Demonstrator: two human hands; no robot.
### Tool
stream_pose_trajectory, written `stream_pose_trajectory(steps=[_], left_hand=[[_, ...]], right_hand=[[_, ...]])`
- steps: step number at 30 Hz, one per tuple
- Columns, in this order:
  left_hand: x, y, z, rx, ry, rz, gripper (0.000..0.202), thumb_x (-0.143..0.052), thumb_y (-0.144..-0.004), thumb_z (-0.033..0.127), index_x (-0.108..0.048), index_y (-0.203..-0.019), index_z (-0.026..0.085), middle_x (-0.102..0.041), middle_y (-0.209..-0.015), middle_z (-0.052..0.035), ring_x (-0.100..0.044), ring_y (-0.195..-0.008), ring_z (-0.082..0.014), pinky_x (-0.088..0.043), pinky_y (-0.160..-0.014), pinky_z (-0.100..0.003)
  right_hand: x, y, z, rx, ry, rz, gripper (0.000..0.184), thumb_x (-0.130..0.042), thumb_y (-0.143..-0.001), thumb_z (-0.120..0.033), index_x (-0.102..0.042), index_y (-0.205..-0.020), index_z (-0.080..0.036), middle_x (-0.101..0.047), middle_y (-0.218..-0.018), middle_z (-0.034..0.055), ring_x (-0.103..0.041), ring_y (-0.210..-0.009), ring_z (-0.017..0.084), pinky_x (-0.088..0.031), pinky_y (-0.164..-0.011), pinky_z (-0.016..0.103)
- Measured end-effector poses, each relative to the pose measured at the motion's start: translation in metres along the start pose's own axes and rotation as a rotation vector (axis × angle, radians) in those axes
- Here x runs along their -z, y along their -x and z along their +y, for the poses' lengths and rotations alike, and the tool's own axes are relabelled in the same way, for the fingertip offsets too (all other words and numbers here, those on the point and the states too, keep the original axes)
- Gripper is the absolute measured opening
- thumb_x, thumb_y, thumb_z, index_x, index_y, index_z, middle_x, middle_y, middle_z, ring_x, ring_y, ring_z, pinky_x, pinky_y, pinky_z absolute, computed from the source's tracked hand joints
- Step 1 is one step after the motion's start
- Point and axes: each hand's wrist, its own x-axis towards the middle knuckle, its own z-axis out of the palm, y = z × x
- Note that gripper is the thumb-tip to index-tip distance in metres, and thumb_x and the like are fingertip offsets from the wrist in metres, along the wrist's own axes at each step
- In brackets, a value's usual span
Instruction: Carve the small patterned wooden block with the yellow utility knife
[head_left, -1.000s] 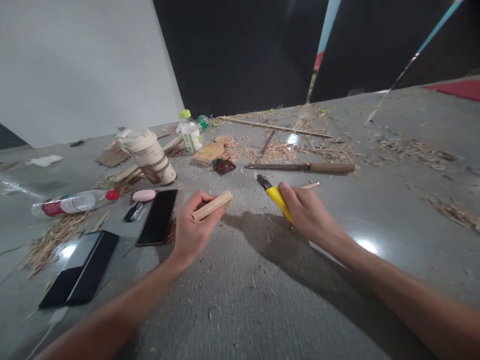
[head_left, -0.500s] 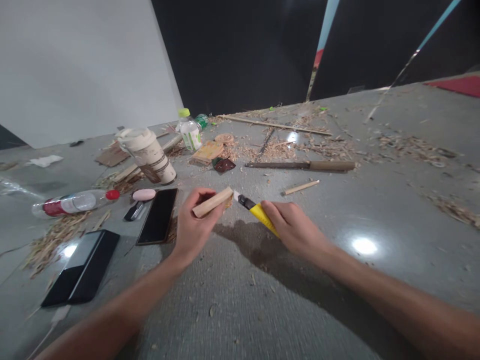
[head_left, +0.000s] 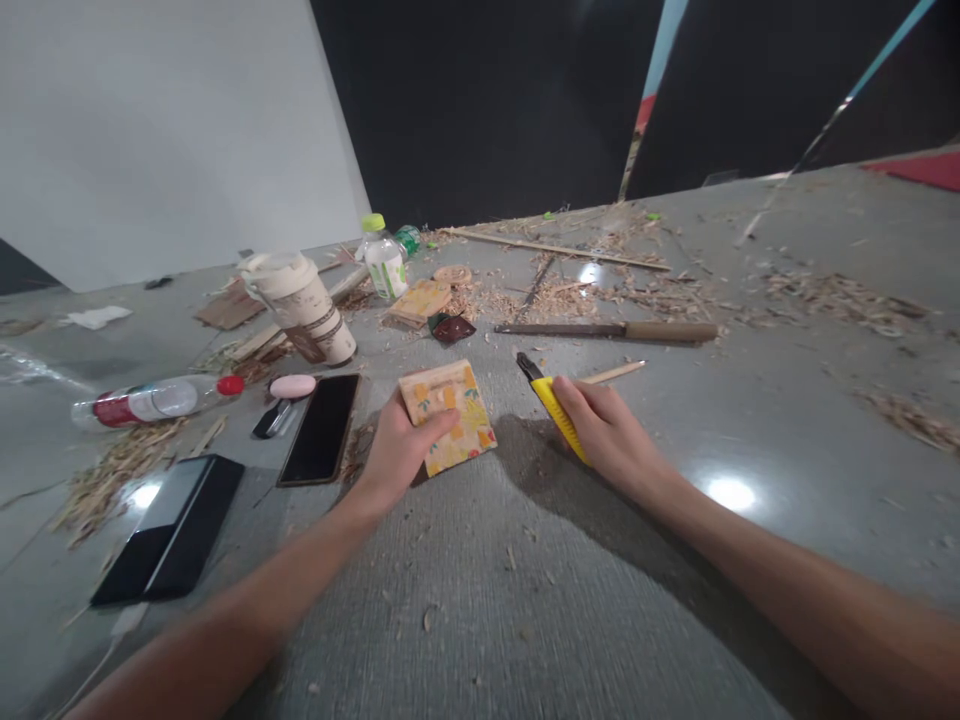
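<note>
Over the grey floor (head_left: 480,600), the left hand (head_left: 397,440) is pinching a square printed wooden block (head_left: 469,425) by its left side. The right hand (head_left: 611,430) is clasping a yellow utility knife (head_left: 556,405), apart from the block; if the pinching is being too loose, the knife could be slipping toward the left hand.

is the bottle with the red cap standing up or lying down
Lying down: the bottle is on its side on the grey surface, its red cap pointing toward the pink oval object.
</note>
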Motion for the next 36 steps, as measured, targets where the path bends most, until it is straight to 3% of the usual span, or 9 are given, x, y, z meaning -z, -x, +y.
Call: stream_pose_trajectory(steps=[8, 15, 23, 28, 33, 36], left_hand=[[0.003, -0.003, -0.001, 0.034, 0.053, -0.046, 0.045, -0.086, -0.079, 0.039, -0.069, -0.115, 0.017, -0.079, -0.120, -0.0127, -0.078, -0.106, -0.0317, -0.065, -0.089, -0.042], [0.002, -0.003, -0.002, 0.039, 0.091, -0.065, 0.043, -0.085, -0.080, 0.041, -0.071, -0.112, 0.017, -0.079, -0.117, -0.0119, -0.078, -0.103, -0.0314, -0.065, -0.085, -0.041], [0.000, -0.007, -0.005, 0.118, 0.345, -0.032, 0.047, -0.072, -0.089, 0.056, -0.070, -0.114, 0.016, -0.080, -0.113, -0.0140, -0.075, -0.115, -0.0374, -0.063, -0.092, -0.046], [0.000, -0.009, -0.005, 0.188, 0.476, -0.109, 0.057, -0.056, -0.098, 0.062, -0.069, -0.128, 0.016, -0.079, -0.121, -0.0159, -0.071, -0.123, -0.0391, -0.061, -0.099, -0.053], [0.001, -0.012, -0.007, 0.168, 0.478, -0.095, 0.065, -0.055, -0.098, 0.066, -0.068, -0.134, 0.014, -0.078, -0.123, -0.0185, -0.070, -0.126, -0.0400, -0.060, -0.101, -0.056], [0.001, -0.012, -0.009, 0.166, 0.469, -0.086, 0.064, -0.055, -0.098, 0.066, -0.069, -0.135, 0.015, -0.079, -0.122, -0.0177, -0.071, -0.125, -0.0394, -0.060, -0.102, -0.055]], right_hand=[[0.000, 0.001, 0.000, 0.042, -0.011, -0.055, 0.053, -0.037, -0.108, -0.064, -0.046, -0.076, -0.022, -0.047, -0.070, -0.0020, -0.046, -0.067, 0.015, -0.031, -0.060, 0.029], [0.001, 0.003, -0.002, 0.087, -0.017, -0.083, 0.049, -0.037, -0.109, -0.061, -0.045, -0.078, -0.023, -0.048, -0.072, -0.0021, -0.047, -0.068, 0.015, -0.033, -0.062, 0.030], [0.000, 0.002, -0.004, 0.092, 0.012, -0.088, 0.047, -0.039, -0.109, -0.058, -0.050, -0.080, -0.023, -0.051, -0.071, -0.0020, -0.052, -0.068, 0.015, -0.035, -0.062, 0.029], [0.001, 0.004, -0.004, 0.065, 0.009, -0.104, 0.042, -0.042, -0.107, -0.061, -0.061, -0.101, -0.023, -0.056, -0.068, -0.0028, -0.052, -0.064, 0.016, -0.035, -0.059, 0.029], [0.000, 0.006, -0.005, 0.050, 0.001, -0.121, 0.048, -0.068, -0.093, -0.060, -0.054, -0.124, -0.026, -0.058, -0.068, -0.0064, -0.049, -0.058, 0.015, -0.034, -0.055, 0.028], [-0.001, 0.006, -0.005, 0.065, -0.003, -0.107, 0.049, -0.072, -0.091, -0.053, -0.051, -0.127, -0.027, -0.062, -0.072, -0.0062, -0.050, -0.058, 0.015, -0.035, -0.056, 0.028]])
